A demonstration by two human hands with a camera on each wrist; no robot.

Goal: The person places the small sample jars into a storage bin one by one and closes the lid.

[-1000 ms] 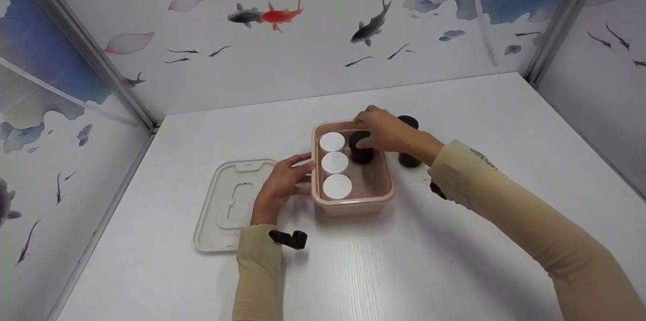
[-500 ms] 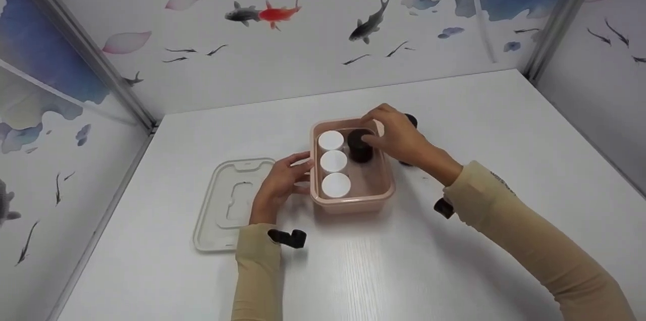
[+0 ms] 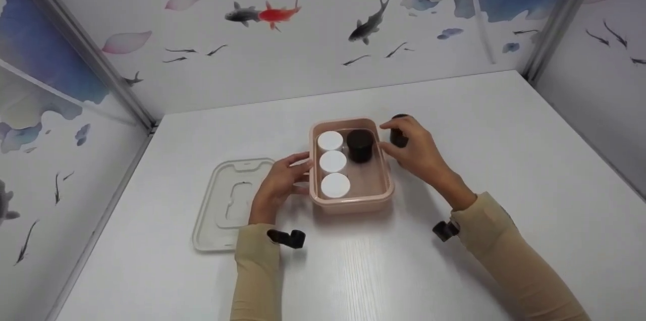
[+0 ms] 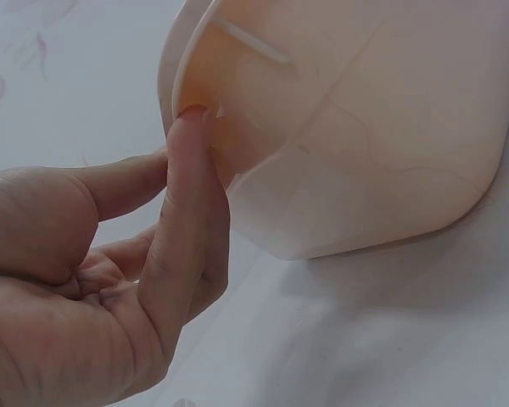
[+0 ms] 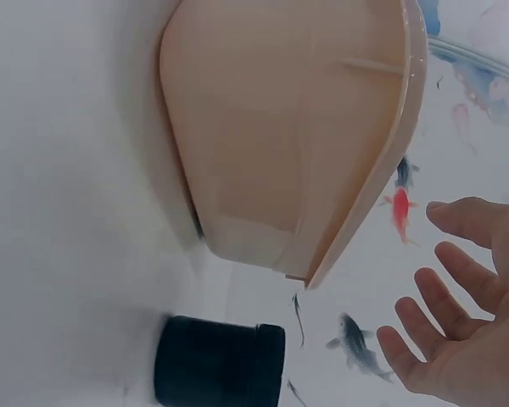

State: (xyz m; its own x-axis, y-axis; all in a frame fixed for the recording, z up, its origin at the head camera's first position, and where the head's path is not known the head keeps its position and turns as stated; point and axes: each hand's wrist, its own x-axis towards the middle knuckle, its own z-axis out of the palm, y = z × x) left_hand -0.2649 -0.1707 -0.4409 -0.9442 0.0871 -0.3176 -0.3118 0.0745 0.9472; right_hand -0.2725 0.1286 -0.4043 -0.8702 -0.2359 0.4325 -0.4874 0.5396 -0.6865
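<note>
A pink plastic box (image 3: 353, 202) stands on the table, with three white-topped jars (image 3: 333, 161) in a row along its left side. One black jar (image 3: 360, 145) stands inside at the far right corner. The fingers of my left hand (image 3: 282, 179) touch the box's left wall just below the rim, as the left wrist view also shows. My right hand (image 3: 419, 152) is beyond the right rim, fingers apart and holding nothing. Partly behind its fingers, another black jar (image 3: 398, 138) stands outside the box; the right wrist view shows a black jar (image 5: 219, 363) upright there.
A pale flat lid (image 3: 209, 225) lies on the white table (image 3: 328, 275) to the left, partly under my left forearm. Panels printed with fish (image 3: 371, 23) enclose the back and sides of the table.
My right hand has let go of the black jar inside the box and moved right, past the rim to the jar outside. The left hand has stayed at the box wall.
</note>
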